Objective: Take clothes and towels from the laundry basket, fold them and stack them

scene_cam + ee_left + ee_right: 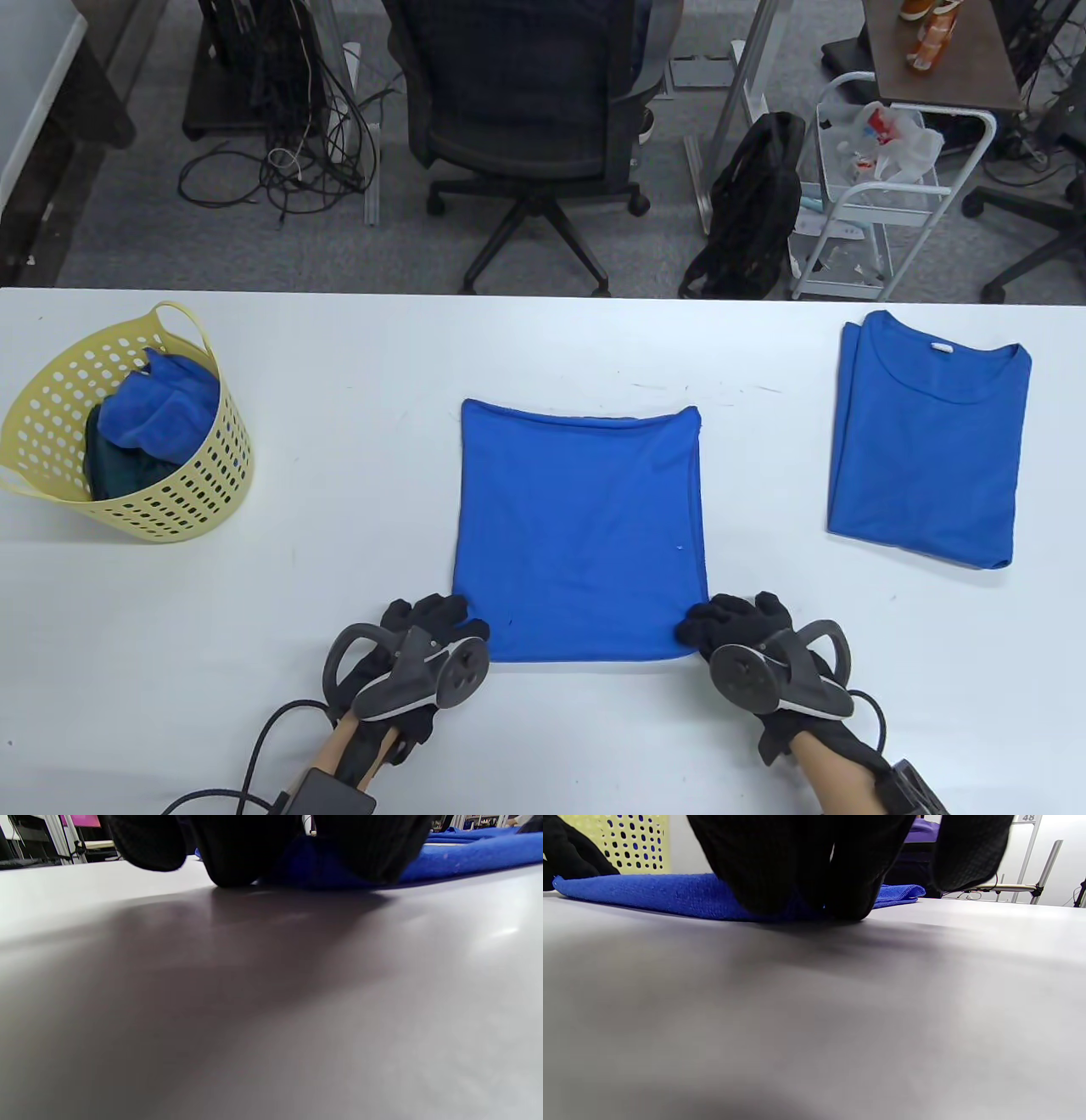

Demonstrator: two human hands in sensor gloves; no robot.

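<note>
At the near edge of the white table (339, 543), the left hand (424, 649) and the right hand (747, 645) sat low on the surface, each at one near corner of a blue garment (581, 526). The left hand's fingers (237, 853) were curled down onto the near-left corner, with blue cloth bunched between them; the right hand's fingers (780, 866) likewise closed over the near-right corner, pinning it against the tabletop. Both hands gripped the fabric rather than lying flat on it.

The garment lay folded into a rough square at the middle of the table, smooth on top, its near hem slightly rounded and its far edge showing a thin doubled layer. Bare table ran on both sides of it and in front of the hands.

Farther right, well apart, a folded blue T-shirt (929, 441) lay flat with its neckline toward the far edge. At the far left stood a yellow perforated laundry basket (51, 407), tilted slightly, holding a bright blue towel (161, 403) above a dark green piece (114, 467). Open table separated basket, garment and shirt.

Beyond the table's far edge stood a black office chair (526, 102).
</note>
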